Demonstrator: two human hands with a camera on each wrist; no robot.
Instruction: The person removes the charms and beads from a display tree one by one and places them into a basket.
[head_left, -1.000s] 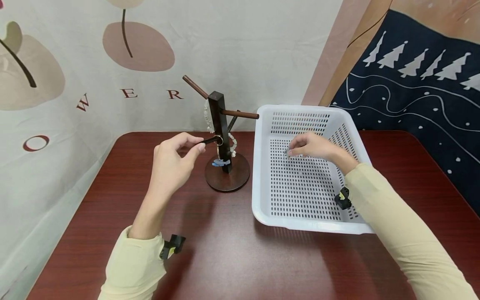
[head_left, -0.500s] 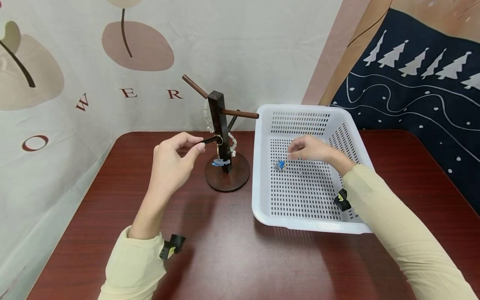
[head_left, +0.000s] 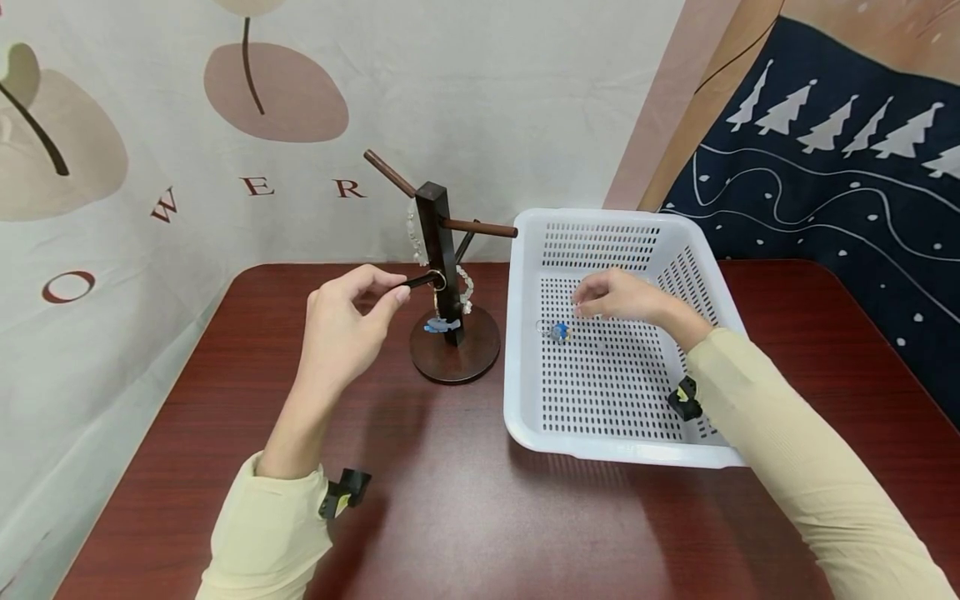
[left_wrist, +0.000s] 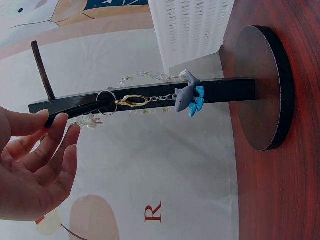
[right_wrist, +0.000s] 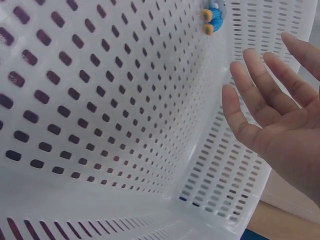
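The little blue charm [head_left: 558,332] is lying on the floor of the white basket [head_left: 600,450], just below and a bit to the left of your right fingertips. Your right hand [head_left: 618,295] is hovering over it, not touching: the right wrist view is showing your fingers [right_wrist: 250,90] straight and loosely spread, holding nothing, with the charm [right_wrist: 212,12] sitting well beyond their tips on the perforated bottom.

Over on the other side, your left hand [head_left: 347,321] is reaching toward the dark wooden stand [head_left: 442,267]. Your thumb and index finger are closing on the tip of its short lower peg [head_left: 417,282], and the wrist view is showing your fingers [left_wrist: 55,145] gently bent around that peg end [left_wrist: 50,120], touching or nearly touching it. I honestly can't tell if you're actually gripping it.

Right past your left fingertips, a metal ring [left_wrist: 106,102] is hanging on that peg, with a gold clasp [left_wrist: 131,101], a short chain and a grey-and-blue shark charm [left_wrist: 189,93] dangling from it. A clear bead bracelet [head_left: 467,287] is hanging on the stand behind that.

The stand's round base [head_left: 454,350] is sitting on the reddish wooden table [head_left: 420,517], just beside the basket's left wall.
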